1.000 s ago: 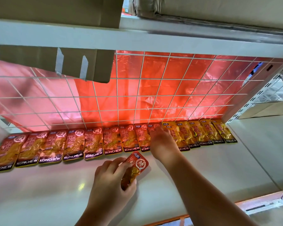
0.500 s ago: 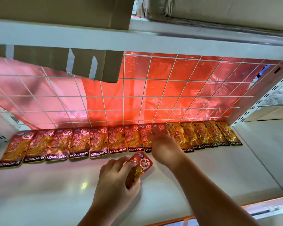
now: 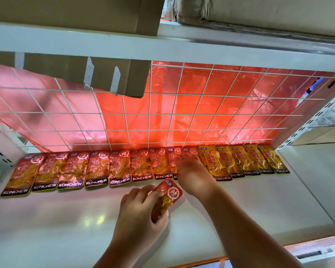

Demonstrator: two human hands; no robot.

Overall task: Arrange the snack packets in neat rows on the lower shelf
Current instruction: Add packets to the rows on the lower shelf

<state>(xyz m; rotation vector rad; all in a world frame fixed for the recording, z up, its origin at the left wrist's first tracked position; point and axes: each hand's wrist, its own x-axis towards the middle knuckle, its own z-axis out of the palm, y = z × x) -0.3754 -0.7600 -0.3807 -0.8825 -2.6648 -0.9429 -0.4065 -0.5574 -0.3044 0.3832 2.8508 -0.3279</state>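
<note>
Left hand (image 3: 139, 215): thumb and fingers pinch the lower half of a red foil snack packet with a round white emblem (image 3: 169, 192). The packet is held just above the white lower shelf (image 3: 66, 219), its free end raised toward the back.

Right hand (image 3: 191, 175): the fingers reach forward, fairly straight, and rest on the top of the last packet in the row of red foil packets (image 3: 97, 169). Nothing is seen gripped, and the palm hides what lies beneath it.

The red row runs along the back of the shelf against the white wire grid panel (image 3: 182, 113). It meets a shorter run of yellow foil packets (image 3: 240, 161) on the right, and the right hand covers the join.

Governing relation: the held packet sits just in front of that join, apart from the row. Its long axis is tilted, top end toward the back right, whereas the laid packets run front to back with the brand strip forward. In my judgement it must be turned square before placement. The left hand carries it; the right is nearer the slot. Whether a gap exists under the palm cannot be determined.
</note>
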